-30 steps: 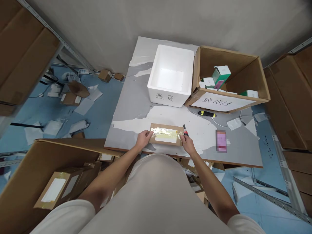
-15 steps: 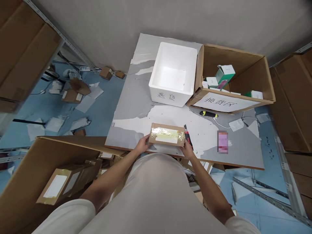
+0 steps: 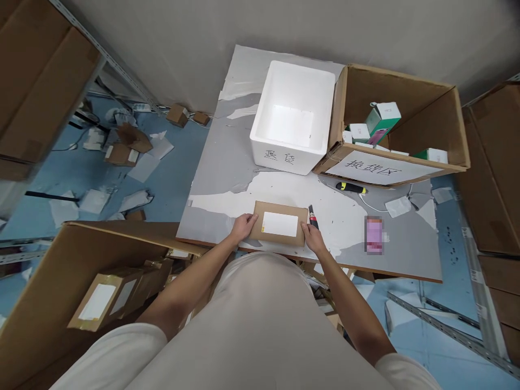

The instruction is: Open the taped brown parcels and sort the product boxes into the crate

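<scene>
We see the box (image 3: 278,223) above the table (image 3: 410,246), near its front edge; whether they touch, we cannot tell. Its long axis runs left to right, roughly along that edge, with the label (image 3: 281,224) facing up. The fingers of the left hand (image 3: 244,226) pinch the left short end, those of the right hand (image 3: 312,236) the right. Just beside the latter, we note the knife (image 3: 313,218), blade pointing away from us.
</scene>
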The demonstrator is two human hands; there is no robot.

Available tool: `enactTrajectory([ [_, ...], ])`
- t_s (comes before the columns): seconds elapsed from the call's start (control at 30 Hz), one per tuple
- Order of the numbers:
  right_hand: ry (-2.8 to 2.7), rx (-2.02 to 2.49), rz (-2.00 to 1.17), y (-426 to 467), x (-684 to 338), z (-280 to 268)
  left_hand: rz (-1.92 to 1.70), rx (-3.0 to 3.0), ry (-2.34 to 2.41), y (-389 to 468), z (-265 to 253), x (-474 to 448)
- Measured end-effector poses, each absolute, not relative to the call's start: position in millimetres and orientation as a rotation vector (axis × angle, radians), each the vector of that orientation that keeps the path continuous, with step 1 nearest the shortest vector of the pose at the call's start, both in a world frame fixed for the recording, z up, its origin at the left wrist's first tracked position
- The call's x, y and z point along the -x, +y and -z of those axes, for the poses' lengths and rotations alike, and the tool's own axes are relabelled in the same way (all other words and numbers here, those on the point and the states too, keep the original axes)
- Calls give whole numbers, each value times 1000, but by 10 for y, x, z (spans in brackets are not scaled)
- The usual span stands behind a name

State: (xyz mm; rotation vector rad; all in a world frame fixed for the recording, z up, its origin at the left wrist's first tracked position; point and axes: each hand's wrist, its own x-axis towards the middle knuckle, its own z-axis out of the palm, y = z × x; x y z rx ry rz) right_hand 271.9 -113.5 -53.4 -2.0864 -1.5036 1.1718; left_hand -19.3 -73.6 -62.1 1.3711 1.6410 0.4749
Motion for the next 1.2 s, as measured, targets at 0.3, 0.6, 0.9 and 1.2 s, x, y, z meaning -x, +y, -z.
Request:
enactTrajectory([
  [0.3,-1297,1934,-1411,-1273,-2855,678,-521,-1225,1553,-832,844,300],
  [0.6,-1390,1703,-1483,-1615,-2743,743,-559,-1200,1269,-1174,959,460],
  [0.9,-1540,1881,-1193,-1428,-2757,389,-558,-1434,1517,-1007,485,359],
  [1.2,-1578,2138,-1044,-1004,-2664,280,-501,-1509,1694,-728,354,182],
])
